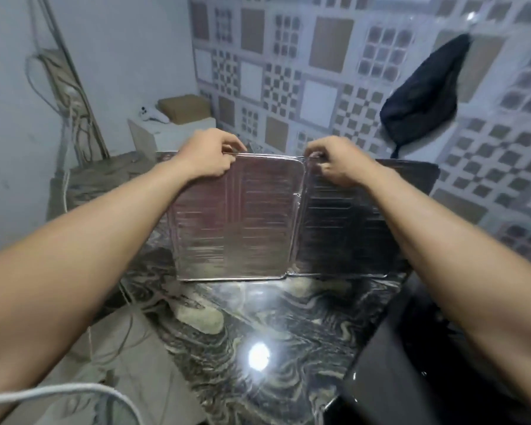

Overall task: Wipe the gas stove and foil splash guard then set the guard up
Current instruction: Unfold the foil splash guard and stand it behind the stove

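Marbled surface [258, 317] supports the upright foil guard [236, 216], pinched along its top edge by left hand [207, 156] and right hand [334, 165] fingers; uneven pull may crease the foil or topple it.

The back wall [334, 72] is covered with patterned tiles, squares in brown, white and grey, some with small checker designs. The same tiles go on along the right side. A dark bag [423, 93] hangs on this wall, on the right. The left wall [120, 56] is plain and pale. Against it lean some thin strips and loose cables [71, 111]. In the corner stands a white box [172, 133] with a brown cardboard box [186, 108] on top, and a small white object lies beside that. The counter [258, 317] is dark polished stone with pale swirling veins. A bright spot of light [259, 356] reflects on it.
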`<state>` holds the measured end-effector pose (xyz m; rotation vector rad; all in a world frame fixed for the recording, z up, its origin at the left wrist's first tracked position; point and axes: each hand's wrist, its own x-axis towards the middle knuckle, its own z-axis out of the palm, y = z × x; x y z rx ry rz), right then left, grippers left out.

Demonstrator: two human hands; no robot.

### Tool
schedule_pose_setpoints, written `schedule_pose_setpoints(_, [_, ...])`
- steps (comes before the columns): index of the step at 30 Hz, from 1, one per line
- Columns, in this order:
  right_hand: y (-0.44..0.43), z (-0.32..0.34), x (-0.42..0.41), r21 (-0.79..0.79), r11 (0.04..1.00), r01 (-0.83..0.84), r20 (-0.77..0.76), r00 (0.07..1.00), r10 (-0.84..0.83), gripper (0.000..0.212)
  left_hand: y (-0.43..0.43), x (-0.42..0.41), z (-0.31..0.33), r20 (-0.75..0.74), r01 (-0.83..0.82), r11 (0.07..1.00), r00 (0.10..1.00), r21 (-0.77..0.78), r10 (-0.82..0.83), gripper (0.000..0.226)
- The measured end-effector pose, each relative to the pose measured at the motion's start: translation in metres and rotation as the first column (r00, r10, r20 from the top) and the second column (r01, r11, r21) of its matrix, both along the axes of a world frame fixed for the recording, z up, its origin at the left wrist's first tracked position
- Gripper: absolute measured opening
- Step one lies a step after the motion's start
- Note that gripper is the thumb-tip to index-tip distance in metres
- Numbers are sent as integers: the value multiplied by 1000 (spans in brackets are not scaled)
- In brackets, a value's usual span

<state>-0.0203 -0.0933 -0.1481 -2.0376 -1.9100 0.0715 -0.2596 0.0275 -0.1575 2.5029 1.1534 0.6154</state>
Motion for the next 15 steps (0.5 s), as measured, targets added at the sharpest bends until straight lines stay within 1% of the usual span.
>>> schedule_pose_setpoints(2, [-4, 2, -2, 44, 997, 59, -16, 998, -58, 24, 8, 14, 3, -11, 20, 997, 1000, 68, -19, 42])
schedule_pose_setpoints(3, [-4, 1, -2, 50, 995, 86, -20, 996, -85, 26, 11, 19, 4, -19, 26, 996, 1000, 89, -24, 45])
schedule_pose_setpoints(6, [-1, -5, 2, 36, 987, 155, -5, 988, -155, 34, 23, 30, -1, -31, 45, 993, 999, 111, -42, 36])
schedule_pose_setpoints(9, [2, -6, 6, 20, 979, 201, -33, 979, -200, 41, 29, 39, -7, -10, 47, 986, 999, 162, -46, 27])
schedule_pose_setpoints(11, [3, -6, 8, 10, 975, 220, -48, 974, -219, 46, 28, 44, -9, 22, 13, 979, 1000, 205, -18, 29])
schedule_pose_setpoints(13, [4, -5, 9, 4, 974, 228, -74, 971, -227, 47, 25, 49, -11, 68, -50, 975, 997, 215, 37, 31])
schedule_pose_setpoints(15, [5, -4, 7, -8, 975, 223, -89, 971, -222, 48, 20, 53, -16, 148, -175, 960, 978, 220, 144, 33])
